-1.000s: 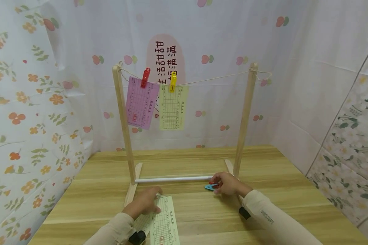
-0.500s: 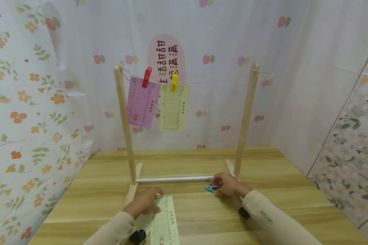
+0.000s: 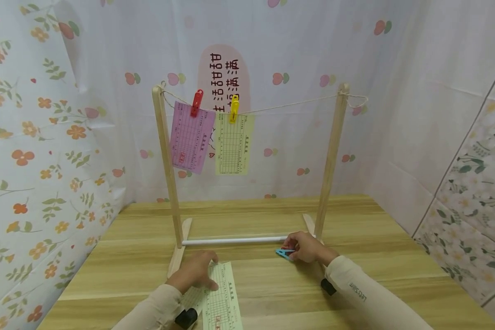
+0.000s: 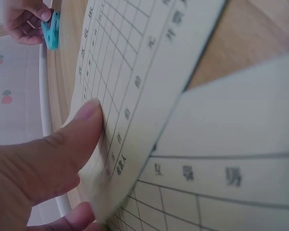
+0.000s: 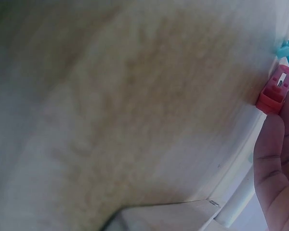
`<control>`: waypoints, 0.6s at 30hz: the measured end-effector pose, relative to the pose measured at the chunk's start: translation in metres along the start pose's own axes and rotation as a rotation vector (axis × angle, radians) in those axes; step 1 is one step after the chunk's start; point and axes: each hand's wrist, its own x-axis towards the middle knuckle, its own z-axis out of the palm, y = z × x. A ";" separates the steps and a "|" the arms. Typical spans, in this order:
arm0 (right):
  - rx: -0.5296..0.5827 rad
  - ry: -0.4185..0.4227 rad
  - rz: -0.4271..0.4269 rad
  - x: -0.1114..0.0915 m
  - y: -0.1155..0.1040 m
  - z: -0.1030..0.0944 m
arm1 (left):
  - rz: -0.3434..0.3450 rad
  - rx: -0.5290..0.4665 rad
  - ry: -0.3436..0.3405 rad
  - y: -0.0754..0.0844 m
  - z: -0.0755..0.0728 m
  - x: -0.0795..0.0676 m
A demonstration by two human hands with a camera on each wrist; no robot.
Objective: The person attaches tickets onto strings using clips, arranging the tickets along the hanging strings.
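Note:
My left hand (image 3: 198, 272) reaches over two pale green printed slips in the head view. Its thumb touches the face of the upper slip (image 3: 222, 298), and the fingers sit at the slip's top corner, apart from the thumb. The lower slip (image 4: 245, 125) lies partly under it. Near the base of the rack's right post, my right hand (image 3: 307, 247) pinches small plastic clothespins between thumb and fingers. A light blue clothespin (image 3: 283, 253) shows in front, with a red clothespin (image 5: 274, 91) at the fingertips behind it. The exact hold on each is partly hidden.
A wooden rack with a left post (image 3: 167, 169), a right post (image 3: 332, 160) and a white crossbar (image 3: 235, 240) stands on the table (image 3: 272, 293). From its string (image 3: 288, 107) hang a pink slip (image 3: 192, 140) under a red clothespin (image 3: 196, 103) and a green slip (image 3: 233, 146) under a yellow one.
The upper slip's raised top corner near my left fingers has settled flatter, and the left thumb and fingers stand slightly wider apart. The right hand stays in nearly the same place.

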 end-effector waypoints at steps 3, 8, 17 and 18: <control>-0.018 0.007 -0.007 -0.001 0.000 0.000 | 0.003 -0.006 0.004 0.000 0.000 0.001; -0.035 0.016 -0.038 0.000 0.001 0.000 | 0.011 -0.014 0.003 0.001 -0.001 0.001; -0.055 0.074 -0.053 -0.001 -0.001 -0.001 | 0.050 -0.045 0.009 0.001 0.000 0.004; -0.052 0.078 -0.052 -0.001 -0.001 -0.001 | 0.050 -0.052 0.009 0.001 0.000 0.004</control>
